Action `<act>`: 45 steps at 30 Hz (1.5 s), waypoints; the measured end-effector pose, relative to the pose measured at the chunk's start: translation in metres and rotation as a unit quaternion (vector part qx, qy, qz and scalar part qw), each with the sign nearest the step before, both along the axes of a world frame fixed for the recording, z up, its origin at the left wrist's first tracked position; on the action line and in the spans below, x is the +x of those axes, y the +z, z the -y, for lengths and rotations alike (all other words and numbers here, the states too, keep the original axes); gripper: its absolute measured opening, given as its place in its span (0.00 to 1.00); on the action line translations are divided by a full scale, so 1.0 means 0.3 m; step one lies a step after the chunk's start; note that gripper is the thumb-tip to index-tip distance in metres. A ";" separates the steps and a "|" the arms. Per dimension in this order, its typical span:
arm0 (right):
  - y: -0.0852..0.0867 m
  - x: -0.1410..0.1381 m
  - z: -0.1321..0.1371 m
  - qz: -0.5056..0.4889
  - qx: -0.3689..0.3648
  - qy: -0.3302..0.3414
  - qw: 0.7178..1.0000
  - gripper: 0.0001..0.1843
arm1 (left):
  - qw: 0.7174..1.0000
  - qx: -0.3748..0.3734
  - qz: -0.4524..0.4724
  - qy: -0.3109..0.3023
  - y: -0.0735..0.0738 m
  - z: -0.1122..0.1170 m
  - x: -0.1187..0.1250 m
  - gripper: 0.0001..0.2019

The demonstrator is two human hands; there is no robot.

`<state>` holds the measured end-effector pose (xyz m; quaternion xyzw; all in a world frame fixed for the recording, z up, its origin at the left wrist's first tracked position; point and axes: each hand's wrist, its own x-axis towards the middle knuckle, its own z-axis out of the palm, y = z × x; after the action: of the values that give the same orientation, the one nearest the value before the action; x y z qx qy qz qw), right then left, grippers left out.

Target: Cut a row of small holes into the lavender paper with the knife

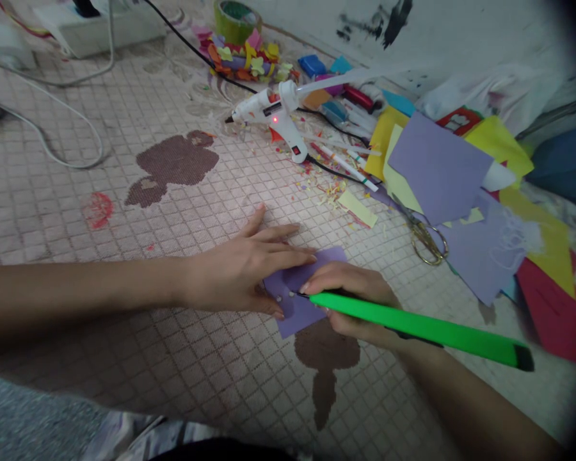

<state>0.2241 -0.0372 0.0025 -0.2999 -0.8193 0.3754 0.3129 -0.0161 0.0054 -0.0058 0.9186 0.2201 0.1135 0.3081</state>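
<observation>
My left hand (244,266) lies flat, fingers stretched out, pressing on a small purple piece of paper (297,307) on the patterned mat. My right hand (352,301) is closed around a long bright green tool (427,328) with a black end. The tool's tip touches the purple paper just below my left fingers.
A white hot glue gun (278,115) with a red light lies behind, its black cord trailing. Sheets of purple, yellow and red paper (436,166) are piled at right, with gold-handled scissors (427,238). Paper flowers (244,57), a green tape roll (235,19) and markers lie further back.
</observation>
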 end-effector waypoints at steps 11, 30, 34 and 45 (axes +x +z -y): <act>-0.013 0.021 0.006 -0.033 -0.062 -0.063 0.996 0.14 | 0.999 0.003 -0.014 -0.050 0.002 -0.041 0.016 0.39; -0.007 0.014 0.030 -0.019 -0.014 -0.067 0.998 0.12 | 0.998 0.009 -0.010 -0.065 -0.009 -0.067 0.026 0.39; -0.005 0.013 0.027 -0.011 -0.011 -0.059 0.998 0.13 | 0.998 0.012 -0.011 -0.062 -0.009 -0.066 0.025 0.40; 0.001 0.004 0.020 -0.013 -0.001 -0.062 0.998 0.12 | 0.998 0.010 0.003 -0.064 -0.013 -0.066 0.025 0.39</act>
<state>0.2254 -0.0431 0.0027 -0.3460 -0.7943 0.3601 0.3459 -0.0087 0.0253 -0.0097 0.9336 0.1586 0.0983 0.3059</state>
